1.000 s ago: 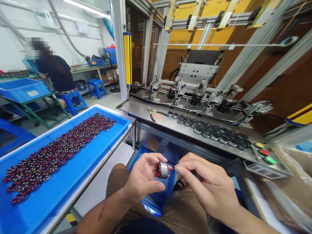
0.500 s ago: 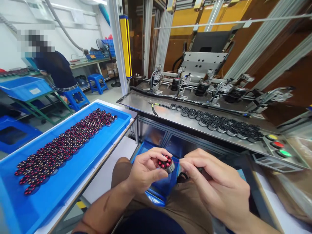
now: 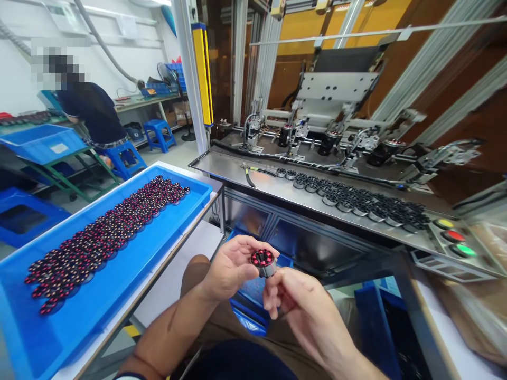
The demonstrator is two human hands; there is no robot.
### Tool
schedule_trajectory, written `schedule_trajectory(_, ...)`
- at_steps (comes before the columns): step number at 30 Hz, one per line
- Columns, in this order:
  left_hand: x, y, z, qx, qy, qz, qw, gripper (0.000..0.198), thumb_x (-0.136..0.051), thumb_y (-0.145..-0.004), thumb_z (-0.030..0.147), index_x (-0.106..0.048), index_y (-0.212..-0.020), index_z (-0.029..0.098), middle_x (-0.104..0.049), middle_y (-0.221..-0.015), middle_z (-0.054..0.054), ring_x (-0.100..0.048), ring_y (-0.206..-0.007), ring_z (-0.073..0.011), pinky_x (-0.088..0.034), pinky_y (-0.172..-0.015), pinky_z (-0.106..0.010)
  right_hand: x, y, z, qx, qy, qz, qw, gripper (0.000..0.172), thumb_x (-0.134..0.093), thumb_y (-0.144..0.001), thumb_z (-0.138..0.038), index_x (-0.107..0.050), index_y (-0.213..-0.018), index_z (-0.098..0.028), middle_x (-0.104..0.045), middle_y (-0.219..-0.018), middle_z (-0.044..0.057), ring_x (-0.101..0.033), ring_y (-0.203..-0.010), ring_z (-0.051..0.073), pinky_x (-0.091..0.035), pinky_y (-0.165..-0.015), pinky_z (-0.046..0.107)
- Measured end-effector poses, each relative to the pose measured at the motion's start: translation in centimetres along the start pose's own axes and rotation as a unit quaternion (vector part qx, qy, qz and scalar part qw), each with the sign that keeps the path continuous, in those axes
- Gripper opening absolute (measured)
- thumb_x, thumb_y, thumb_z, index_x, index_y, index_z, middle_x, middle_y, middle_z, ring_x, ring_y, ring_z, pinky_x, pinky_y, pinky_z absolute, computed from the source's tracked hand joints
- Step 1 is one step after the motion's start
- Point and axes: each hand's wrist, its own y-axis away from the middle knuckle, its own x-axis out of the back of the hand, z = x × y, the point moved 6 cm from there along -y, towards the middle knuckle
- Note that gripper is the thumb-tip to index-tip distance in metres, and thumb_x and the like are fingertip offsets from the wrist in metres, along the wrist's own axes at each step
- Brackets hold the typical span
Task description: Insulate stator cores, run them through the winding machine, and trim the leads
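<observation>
My left hand is closed around the left side of a round motor stator, with red windings in its open top and a grey metal rim. My right hand reaches in from the right. Its thumb and forefinger are pressed together at the stator's lower right edge, and the other fingers curl underneath. Whether a thin wire lies between those fingertips is too small to tell. Both hands are above my lap.
At left, a blue tray holds rows of red-wound stators. Black stator cores line the metal bench beside pliers. Behind stands a machine with several spindles; a button box sits at right. A person works far left.
My right hand has come left and down, from pulling a thin red wire out to the right to the stator itself. The stator has shifted slightly left and turned in my left hand.
</observation>
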Motion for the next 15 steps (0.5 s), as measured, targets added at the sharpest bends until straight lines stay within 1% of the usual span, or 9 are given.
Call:
schedule_trajectory(3,-0.2,0.1,-0.2,0.014,-0.008,-0.053,0.998,0.038,-0.082,-0.075,0.030,-0.063,-0.106,0.018,-0.074,-0.106,-0.009,-0.069,-0.072,-0.0126,-0.055,-0.066,-0.024,-0.3,0.0,0.2,-0.011,-0.053,-0.047,0.997,0.041,-0.071,-0.081,-0.057,-0.077,-0.088,-0.016,-0.069,-0.078,0.010,-0.065,-0.070,0.020,-0.054,-0.059,0.028)
schedule_trajectory(5,-0.5,0.1,-0.5,0.033,-0.022,-0.092,0.995,0.037,-0.080,-0.078,0.030,-0.062,-0.108,0.019,-0.073,-0.108,-0.011,-0.067,-0.063,-0.0102,-0.051,-0.054,-0.020,-0.7,0.0,0.3,-0.005,-0.060,-0.081,0.995,0.038,-0.069,-0.084,-0.054,-0.077,-0.091,-0.017,-0.069,-0.082,0.010,-0.064,-0.072,0.019,-0.055,-0.062,0.029)
schedule_trajectory(6,-0.6,0.2,-0.6,0.040,-0.041,-0.100,0.993,0.039,-0.080,-0.078,0.032,-0.061,-0.109,0.019,-0.073,-0.110,-0.012,-0.068,-0.066,-0.0118,-0.052,-0.055,-0.021,-0.8,-0.1,0.4,0.000,-0.056,-0.093,0.994,0.037,-0.069,-0.085,-0.053,-0.077,-0.089,-0.017,-0.069,-0.081,0.009,-0.062,-0.070,0.018,-0.055,-0.062,0.029)
schedule_trajectory(8,-0.2,0.2,-0.3,0.019,-0.106,-0.067,0.992,0.052,-0.084,-0.071,0.039,-0.061,-0.114,0.020,-0.067,-0.123,-0.015,-0.070,-0.096,-0.0214,-0.057,-0.075,-0.029,-0.3,-0.1,0.4,0.038,-0.016,-0.084,0.996,0.036,-0.067,-0.086,-0.053,-0.075,-0.089,-0.018,-0.067,-0.080,0.008,-0.060,-0.065,0.016,-0.055,-0.060,0.028)
schedule_trajectory(10,0.4,0.3,0.6,-0.026,-0.191,0.007,0.981,0.070,-0.089,-0.062,0.045,-0.060,-0.121,0.021,-0.058,-0.138,-0.015,-0.056,-0.126,-0.0284,-0.048,-0.099,-0.037,1.1,0.1,-0.5,0.142,0.097,-0.024,0.985,0.031,-0.069,-0.086,-0.048,-0.074,-0.098,-0.020,-0.068,-0.088,0.008,-0.062,-0.071,0.018,-0.056,-0.064,0.030)
schedule_trajectory(11,0.6,0.5,1.0,-0.034,-0.235,0.038,0.971,0.073,-0.089,-0.060,0.046,-0.061,-0.123,0.022,-0.056,-0.140,-0.014,-0.053,-0.129,-0.0286,-0.044,-0.103,-0.037,1.8,0.5,-1.3,0.218,0.177,0.017,0.960,0.026,-0.071,-0.086,-0.041,-0.072,-0.103,-0.021,-0.068,-0.093,0.008,-0.064,-0.077,0.019,-0.057,-0.067,0.031)
schedule_trajectory(12,0.6,0.8,1.1,-0.027,-0.276,0.053,0.959,0.071,-0.088,-0.061,0.047,-0.063,-0.121,0.021,-0.059,-0.135,-0.013,-0.055,-0.125,-0.0274,-0.044,-0.102,-0.035,2.2,1.0,-2.1,0.296,0.262,0.052,0.917,0.026,-0.073,-0.085,-0.032,-0.070,-0.109,-0.023,-0.068,-0.098,0.008,-0.065,-0.083,0.021,-0.057,-0.072,0.032)
schedule_trajectory(13,0.4,1.0,1.0,-0.010,-0.311,0.052,0.949,0.065,-0.086,-0.064,0.049,-0.066,-0.118,0.019,-0.065,-0.124,-0.012,-0.059,-0.115,-0.0251,-0.046,-0.097,-0.033,2.4,1.6,-2.7,0.363,0.340,0.075,0.864,0.031,-0.072,-0.084,-0.022,-0.068,-0.115,-0.024,-0.068,-0.102,0.008,-0.065,-0.088,0.022,-0.057,-0.075,0.034)
schedule_trajectory(15,-0.3,1.3,0.7,0.025,-0.360,0.024,0.932,0.057,-0.082,-0.068,0.053,-0.071,-0.110,0.017,-0.071,-0.098,-0.009,-0.063,-0.090,-0.0198,-0.048,-0.084,-0.030,2.2,2.5,-3.1,0.444,0.452,0.075,0.770,0.044,-0.068,-0.084,-0.009,-0.063,-0.124,-0.024,-0.067,-0.104,0.009,-0.065,-0.091,0.023,-0.057,-0.077,0.036)
